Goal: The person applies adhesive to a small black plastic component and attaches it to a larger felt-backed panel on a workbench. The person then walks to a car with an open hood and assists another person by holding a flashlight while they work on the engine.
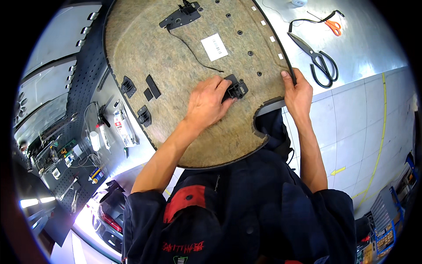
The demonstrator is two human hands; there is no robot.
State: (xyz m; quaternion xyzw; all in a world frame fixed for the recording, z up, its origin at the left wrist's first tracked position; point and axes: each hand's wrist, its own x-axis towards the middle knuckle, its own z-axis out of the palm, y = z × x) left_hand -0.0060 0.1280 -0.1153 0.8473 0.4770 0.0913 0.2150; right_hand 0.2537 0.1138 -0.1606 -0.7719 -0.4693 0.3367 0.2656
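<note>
A large brown fibreboard panel (176,136) with a black edge trim lies underside up, its near end by my body. My left hand (209,100) is closed around a black plastic bracket (238,89) on the panel; thumb and fingers grip its sides, and part of it is hidden. My right hand (300,91) holds the panel's right rim, thumb on top and fingers underneath. A thin black cable runs from the far black latch plate (180,18) towards the bracket. Next to it is a white label (214,47). Two black clips (128,86) sit along the left edge.
Black-handled shears (323,66) and orange-handled scissors (334,27) lie with a black strap on the metal table (365,48) to the right. A caulking gun (103,131) and other tools lie on the left. A tool pegboard (88,48) stands beyond.
</note>
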